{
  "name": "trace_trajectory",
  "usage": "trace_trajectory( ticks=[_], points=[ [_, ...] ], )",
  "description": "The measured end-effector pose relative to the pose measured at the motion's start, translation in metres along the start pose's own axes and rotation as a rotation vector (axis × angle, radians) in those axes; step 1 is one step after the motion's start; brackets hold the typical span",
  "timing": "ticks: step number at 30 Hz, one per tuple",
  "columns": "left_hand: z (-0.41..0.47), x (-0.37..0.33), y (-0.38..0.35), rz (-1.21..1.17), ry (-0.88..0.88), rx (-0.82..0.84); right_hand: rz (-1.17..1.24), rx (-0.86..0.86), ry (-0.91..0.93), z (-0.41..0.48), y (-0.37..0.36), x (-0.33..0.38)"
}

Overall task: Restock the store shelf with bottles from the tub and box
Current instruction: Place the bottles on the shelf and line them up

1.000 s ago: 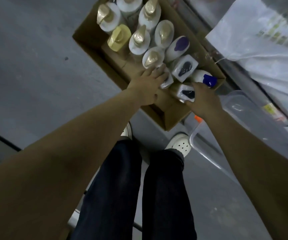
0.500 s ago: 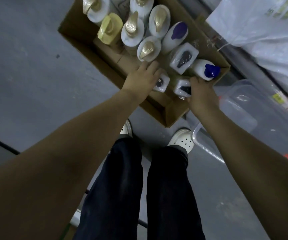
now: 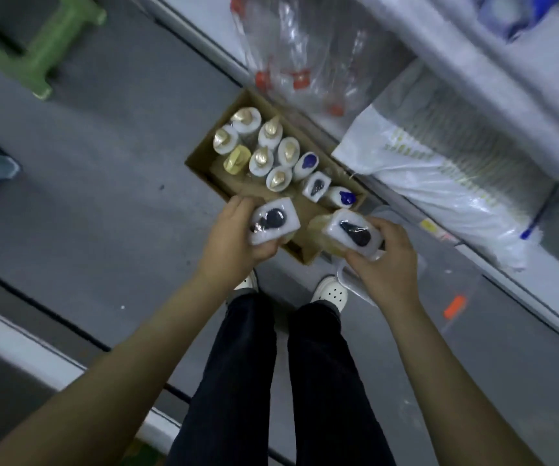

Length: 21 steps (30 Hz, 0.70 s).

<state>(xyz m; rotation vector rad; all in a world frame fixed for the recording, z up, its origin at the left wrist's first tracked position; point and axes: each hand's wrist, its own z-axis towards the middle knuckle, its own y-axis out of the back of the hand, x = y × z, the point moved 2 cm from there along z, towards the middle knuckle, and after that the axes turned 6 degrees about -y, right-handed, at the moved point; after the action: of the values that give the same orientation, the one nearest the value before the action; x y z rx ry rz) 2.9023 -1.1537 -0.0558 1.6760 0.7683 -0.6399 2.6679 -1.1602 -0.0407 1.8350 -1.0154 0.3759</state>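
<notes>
Person is mid-restock here, left hand [image 3: 237,242] curling tight round 1 dark-capped white bottle [image 3: 273,223] and right hand [image 3: 384,264] clamping a 2nd bottle [image 3: 355,234], both hovering just over the box's [image 3: 231,188] near end, so next they're probably needing to swing them onto the shelf [image 3: 523,89] beside the box.

matt brown cardboard box [image 3: 204,169], glossy shrink-wrapped white plastic bottles [image 3: 273,222], smooth grey floor [image 3: 103,129], clear plastic tub [image 3: 439,297]
</notes>
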Motion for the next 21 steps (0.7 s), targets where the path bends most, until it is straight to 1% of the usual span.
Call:
trace_trajectory(
  ticks=[3, 5, 8, 11, 13, 16, 18, 21],
  points=[
    [-0.039, -0.081, 0.075, -0.159, 0.04, -0.067, 0.167, -0.09, 0.044, -0.065, 0.065, 0.067],
    [-0.061, -0.128, 0.116, -0.241, 0.038, -0.136, 0.36, -0.117, 0.044, -0.101, 0.102, 0.104],
    [-0.086, -0.189, 0.163, -0.327, -0.057, -0.2, 0.639, -0.113, 0.105, -0.145, 0.148, 0.145],
    [-0.102, -0.25, 0.199, -0.424, -0.201, -0.219, 0.867, -0.116, 0.223, -0.177, 0.19, 0.181],
    [-0.112, -0.292, 0.22, -0.474, -0.332, -0.237, 0.923, -0.139, 0.324, -0.196, 0.218, 0.201],
    [-0.126, -0.348, 0.242, -0.58, -0.499, -0.239, 0.945, -0.178, 0.465, -0.223, 0.261, 0.226],
    [-0.134, -0.383, 0.247, -0.68, -0.541, -0.215, 0.948, -0.208, 0.545, -0.244, 0.29, 0.237],
    [-0.143, -0.433, 0.239, -0.882, -0.558, -0.124, 0.972, -0.268, 0.63, -0.273, 0.338, 0.24]
  ],
)
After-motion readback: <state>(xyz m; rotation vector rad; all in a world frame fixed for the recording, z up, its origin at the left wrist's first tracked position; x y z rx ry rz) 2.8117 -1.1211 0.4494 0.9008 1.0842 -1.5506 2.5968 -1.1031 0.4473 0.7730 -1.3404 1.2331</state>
